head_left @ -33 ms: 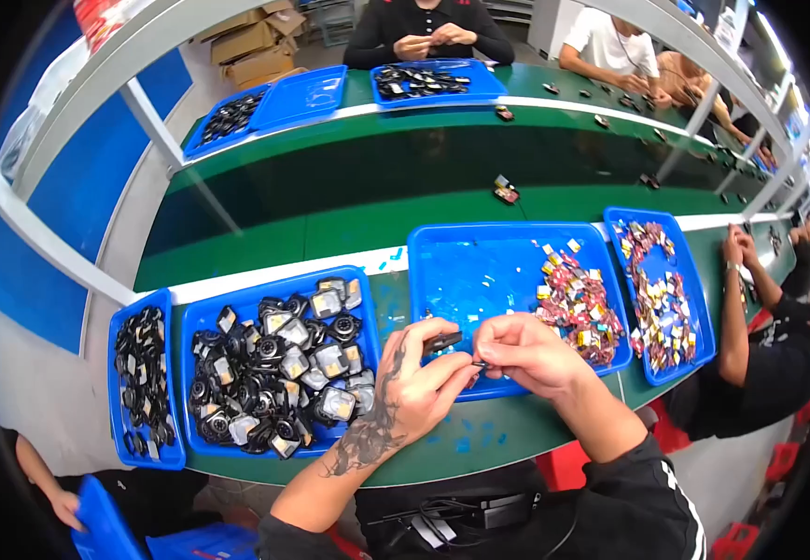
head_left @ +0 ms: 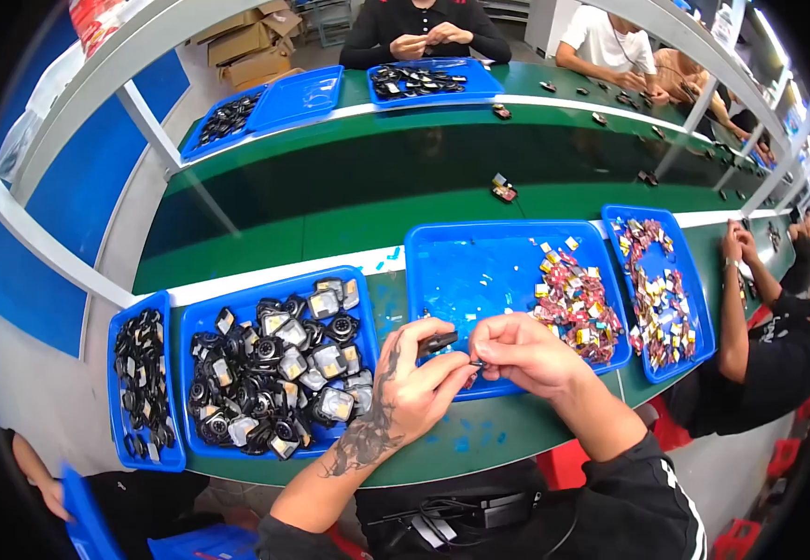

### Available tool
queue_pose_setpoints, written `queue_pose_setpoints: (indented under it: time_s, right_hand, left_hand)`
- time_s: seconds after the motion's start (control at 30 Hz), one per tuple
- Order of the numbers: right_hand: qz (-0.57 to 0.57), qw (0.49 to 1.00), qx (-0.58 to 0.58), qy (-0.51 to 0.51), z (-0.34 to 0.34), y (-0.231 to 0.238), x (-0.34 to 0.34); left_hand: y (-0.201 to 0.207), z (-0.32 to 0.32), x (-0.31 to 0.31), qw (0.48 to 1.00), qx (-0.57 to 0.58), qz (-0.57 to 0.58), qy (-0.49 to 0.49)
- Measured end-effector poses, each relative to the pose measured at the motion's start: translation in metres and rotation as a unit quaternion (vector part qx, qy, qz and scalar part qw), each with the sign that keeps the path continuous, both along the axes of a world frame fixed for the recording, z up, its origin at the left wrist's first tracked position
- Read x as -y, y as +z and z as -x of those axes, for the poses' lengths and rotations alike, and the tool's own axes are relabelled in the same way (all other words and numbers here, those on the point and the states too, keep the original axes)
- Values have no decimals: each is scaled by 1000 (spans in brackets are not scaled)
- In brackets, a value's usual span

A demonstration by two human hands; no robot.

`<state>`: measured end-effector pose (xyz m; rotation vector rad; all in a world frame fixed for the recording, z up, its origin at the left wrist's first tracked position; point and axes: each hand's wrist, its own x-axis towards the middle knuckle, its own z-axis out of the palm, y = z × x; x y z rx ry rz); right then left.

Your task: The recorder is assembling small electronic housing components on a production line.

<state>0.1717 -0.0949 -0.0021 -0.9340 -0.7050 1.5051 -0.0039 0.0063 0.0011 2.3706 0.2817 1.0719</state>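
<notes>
The left hand [head_left: 414, 387] gripped a small black part [head_left: 439, 342] between thumb and fingers; the right hand [head_left: 526, 353] pinched something tiny against it (too small to identify). Both were over the near rim of the middle blue tray [head_left: 480, 271]. No change was apparent.

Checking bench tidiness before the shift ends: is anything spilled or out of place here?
Mostly tidy. Small blue scraps lie loose on the green bench below the left hand and right hand, outside the middle blue tray. Nothing looks damaged.
</notes>
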Motion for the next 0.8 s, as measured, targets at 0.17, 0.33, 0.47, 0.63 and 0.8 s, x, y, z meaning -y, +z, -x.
queue_pose_setpoints:
  time_s: [0.17,0.33,0.47,0.63,0.8]
  right_hand:
    - [-14,937,307,-164,-6,-9,-1]
    - [-26,799,583,-145,-1,2,-4]
    - [-132,802,569,-130,-3,-5,-1]
    - [-133,921,313,-189,18,9,-3]
    - [-159,860,439,-205,10,10,0]
  left_hand:
    - [0,-18,21,987,14,155,43]
    - [0,-11,13,981,26,189,33]
    - [-12,-15,11,907,73,414,17]
    - [-12,-15,12,907,89,411,-20]
    - [-8,-16,7,739,199,642,-47]
